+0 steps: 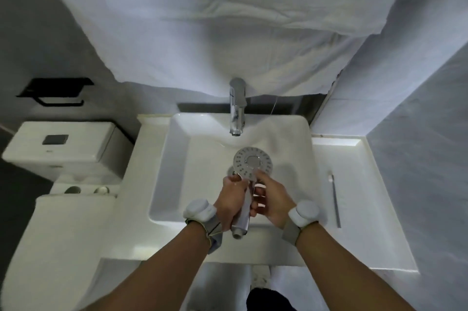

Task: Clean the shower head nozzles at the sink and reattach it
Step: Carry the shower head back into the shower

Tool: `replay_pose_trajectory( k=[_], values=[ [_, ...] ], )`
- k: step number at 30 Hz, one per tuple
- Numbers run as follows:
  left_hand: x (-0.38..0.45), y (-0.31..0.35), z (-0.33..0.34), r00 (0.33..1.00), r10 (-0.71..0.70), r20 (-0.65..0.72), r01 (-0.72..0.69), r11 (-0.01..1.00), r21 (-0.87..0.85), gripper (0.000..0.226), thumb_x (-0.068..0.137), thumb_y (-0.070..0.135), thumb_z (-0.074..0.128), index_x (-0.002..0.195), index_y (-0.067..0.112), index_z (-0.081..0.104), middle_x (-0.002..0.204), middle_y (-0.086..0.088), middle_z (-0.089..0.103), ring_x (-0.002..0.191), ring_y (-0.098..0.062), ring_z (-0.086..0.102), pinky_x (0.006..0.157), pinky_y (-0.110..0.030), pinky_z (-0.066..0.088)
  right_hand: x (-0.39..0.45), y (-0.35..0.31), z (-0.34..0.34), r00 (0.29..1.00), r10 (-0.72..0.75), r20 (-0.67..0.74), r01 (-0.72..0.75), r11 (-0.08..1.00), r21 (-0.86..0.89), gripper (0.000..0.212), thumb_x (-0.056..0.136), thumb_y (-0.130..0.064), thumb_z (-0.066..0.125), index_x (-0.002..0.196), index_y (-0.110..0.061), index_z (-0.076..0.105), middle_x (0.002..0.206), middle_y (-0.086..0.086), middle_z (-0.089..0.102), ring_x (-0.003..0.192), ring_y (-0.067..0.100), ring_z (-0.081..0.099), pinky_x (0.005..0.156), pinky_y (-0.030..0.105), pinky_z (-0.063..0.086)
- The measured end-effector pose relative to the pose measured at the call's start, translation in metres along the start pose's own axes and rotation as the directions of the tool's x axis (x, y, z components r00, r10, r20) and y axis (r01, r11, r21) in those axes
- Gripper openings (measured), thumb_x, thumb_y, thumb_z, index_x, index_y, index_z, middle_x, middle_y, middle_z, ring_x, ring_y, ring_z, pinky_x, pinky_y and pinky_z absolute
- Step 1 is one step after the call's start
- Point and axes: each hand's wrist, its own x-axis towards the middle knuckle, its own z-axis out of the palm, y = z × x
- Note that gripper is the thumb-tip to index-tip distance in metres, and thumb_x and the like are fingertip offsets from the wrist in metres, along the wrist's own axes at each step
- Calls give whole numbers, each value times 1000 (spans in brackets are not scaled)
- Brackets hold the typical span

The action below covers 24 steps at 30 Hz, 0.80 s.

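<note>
The shower head [252, 165] is held over the basin of the sink [177, 184], near of the faucet [237, 108], with its nozzle face turned up toward the camera and its handle pointing toward the person. The threaded end of the handle is bare (no hose is attached).

Hand states:
- The left hand [230, 203] is wrapped round the handle and carries the weight.
- The right hand [272, 199] sits just right of the handle with fingers curled; its forefinger reaches the near rim of the face. Whether it grips the handle or only steadies it cannot be told.

Progress, as a judgement: the head is detached and at the sink, so the removal step is done. Cleaning appears to be at an early or inspecting stage: no water runs from the faucet. Scrubbing, rinsing and reattachment are all left.

A slim brush-like tool [334, 199] lies untouched on the counter [354, 209], right of the basin.

Limits of view: nozzle deposits are too small to judge. The hose and shower fitting are out of frame.
</note>
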Motion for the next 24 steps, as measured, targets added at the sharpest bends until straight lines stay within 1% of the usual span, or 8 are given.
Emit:
replay_pose_trajectory(
  k=[4,7,11,13,14,18,22,24],
  values=[
    [-43,5,-71,997,55,-45,-57,998,-41,25,101,19,47,117,11,29,72,-20,57,42,-23,49,39,-30,44,-18,34,75,996,-7,93,11,999,-36,39,91,-40,62,101,-3,65,56,5,57,39,17,43,39,24,37],
    [-72,10,-112,999,45,-16,-45,999,-2,29,101,27,51,119,15,33,86,-24,65,47,-28,58,44,-36,51,-21,48,113,998,-47,52,51,996,-76,37,92,-42,60,96,-6,66,65,10,60,52,24,51,49,27,41],
    [-110,11,-193,986,164,-29,-148,943,300,34,102,33,47,133,20,46,100,-19,70,66,-31,69,61,-42,58,-25,72,183,987,-88,131,101,990,-93,33,95,-30,57,102,2,62,69,16,61,47,25,52,40,27,39],
    [-130,9,-248,945,289,-154,-182,854,488,34,102,37,44,130,23,54,112,-11,69,89,-29,69,77,-41,58,-28,95,237,976,-73,207,97,989,-111,18,94,-17,58,102,-2,61,72,13,63,47,21,59,43,29,45],
    [-132,12,-254,928,322,-190,-179,829,530,32,101,39,43,127,26,57,114,-6,68,93,-24,68,75,-35,56,-28,97,244,978,-76,194,96,990,-100,13,92,-15,59,101,-5,61,75,13,65,50,20,63,46,29,49],
    [-162,11,-333,862,321,-391,-150,900,409,26,97,34,48,119,24,59,84,3,66,58,-6,62,49,-17,43,-31,129,331,967,-3,253,42,988,-150,14,90,-16,58,97,-3,55,72,18,57,53,32,60,51,36,51],
    [-183,8,-404,821,280,-497,-137,943,305,26,95,40,53,118,27,53,92,1,64,91,-27,66,72,-32,49,-27,158,410,955,30,295,83,928,-363,12,96,-12,51,92,-6,61,64,16,65,53,28,62,52,34,52],
    [-190,3,-448,775,258,-577,-173,964,199,28,95,37,53,120,25,47,93,-3,64,85,-28,65,71,-36,50,-26,175,456,918,140,371,25,913,-407,13,99,-15,48,95,-7,59,62,13,62,48,24,58,46,29,47]
  ],
)
